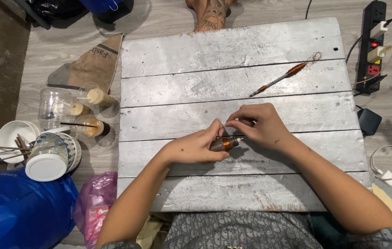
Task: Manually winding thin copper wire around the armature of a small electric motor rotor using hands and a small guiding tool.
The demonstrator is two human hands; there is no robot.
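A small copper-wound coil point(225, 144) is gripped in the left hand point(195, 148) just above the silver-painted plank table point(196, 60), held level so that its tip is presented to the right hand point(257, 125). The right hand's fingertips point(231, 123) are pinched together at that tip, apparently on a fine wire too thin to be made out. A second wire-wrapped rod point(280, 79) is left lying well apart on the far planks, beside a power strip point(372, 44).

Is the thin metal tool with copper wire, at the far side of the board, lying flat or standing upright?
Lying flat. The wire-wrapped tool rests lengthwise, slanted, on the silver wooden board, apart from both hands.
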